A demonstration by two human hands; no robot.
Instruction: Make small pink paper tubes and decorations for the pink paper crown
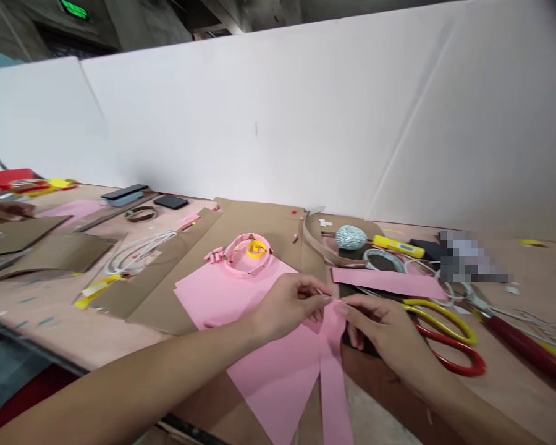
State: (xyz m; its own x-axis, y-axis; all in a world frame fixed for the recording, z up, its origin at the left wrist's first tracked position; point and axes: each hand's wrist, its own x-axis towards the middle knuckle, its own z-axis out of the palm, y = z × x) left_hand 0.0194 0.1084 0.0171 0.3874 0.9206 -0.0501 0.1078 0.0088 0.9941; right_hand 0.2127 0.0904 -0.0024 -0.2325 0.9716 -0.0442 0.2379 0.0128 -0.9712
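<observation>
Between my two hands hangs a long pink paper strip (334, 377), its top end pinched in the fingers. My left hand (290, 306) is closed on the strip's upper edge, thumb against fingertips. My right hand (375, 318) pinches the same end from the other side, the fingertips nearly touching those of the left. Pink paper sheets (278, 364) lie beneath the left wrist on brown cardboard (167, 281). Beyond them sits a pink paper ring (248, 272) with a yellow paper coil (256, 249) inside and small pink rolls (214, 255) at its left.
Scissors with red and yellow handles (466, 358) lie right of my right hand, near red-handled pliers (514, 343). Behind are another pink strip (389, 282), a yellow tube (398, 246) and a silvery ball (351, 237). Another person's hand (9, 210) is at far left. A white partition (241, 123) stands behind.
</observation>
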